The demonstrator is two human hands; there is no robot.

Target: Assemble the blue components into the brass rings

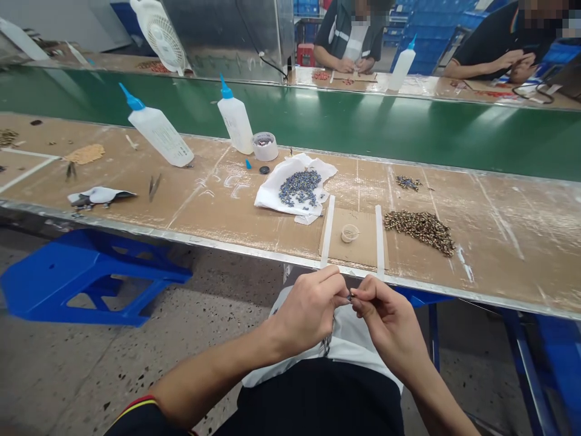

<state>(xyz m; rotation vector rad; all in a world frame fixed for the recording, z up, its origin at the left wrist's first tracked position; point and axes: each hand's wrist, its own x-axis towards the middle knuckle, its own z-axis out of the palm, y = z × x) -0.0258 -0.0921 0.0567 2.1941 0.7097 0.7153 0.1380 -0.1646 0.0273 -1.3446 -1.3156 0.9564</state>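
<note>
My left hand [311, 306] and my right hand [393, 318] meet fingertip to fingertip above my lap, just off the table's front edge. Both are closed in a pinch. Between them shows a tiny dark part [349, 296] with a brassy glint; its kind is too small to make out. Beyond my hands, a small clear cup [349, 233] stands on a cardboard pad [363, 248] edged with white tape. To its right lies a heap of small brass-coloured parts [420, 230]. Blue-and-brass pieces [299, 188] are piled on white paper [272, 200].
Two white bottles with blue nozzles [161, 136] [236, 124] stand behind, beside a tape roll [265, 147]. Tweezers [155, 188] lie at left. A green conveyor belt [290, 121] runs across. Two people work opposite. A blue stool [91, 272] stands below left.
</note>
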